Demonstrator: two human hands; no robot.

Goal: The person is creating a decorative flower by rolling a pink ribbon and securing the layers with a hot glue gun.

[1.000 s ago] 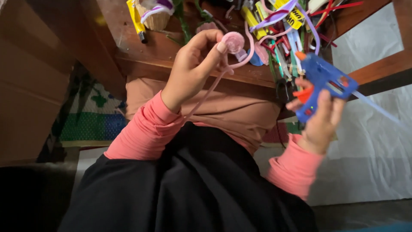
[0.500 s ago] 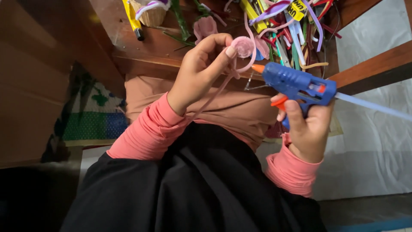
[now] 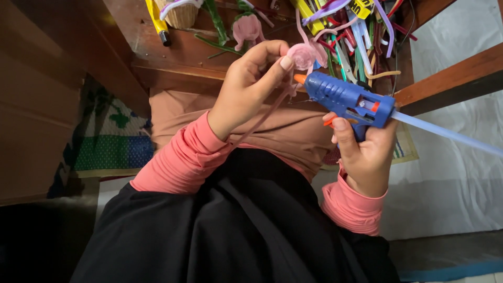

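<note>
My left hand pinches a pink pipe-cleaner coil between thumb and fingers, and its long pink stem trails down past my wrist. In my right hand is a blue hot glue gun, with a finger on the orange trigger. The gun's orange nozzle points left and sits right beside the coil, touching it or nearly so. A clear glue stick juts out of the gun's back toward the right.
A wooden table lies beyond my hands. On it are a heap of coloured pipe cleaners, a finished pink pipe-cleaner flower, a small woven basket and a yellow tool. A green patterned mat is on the floor at left.
My right hand swung the glue gun from pointing away to level, then moved it left until its nozzle reached the coil. My left hand stayed nearly still.
</note>
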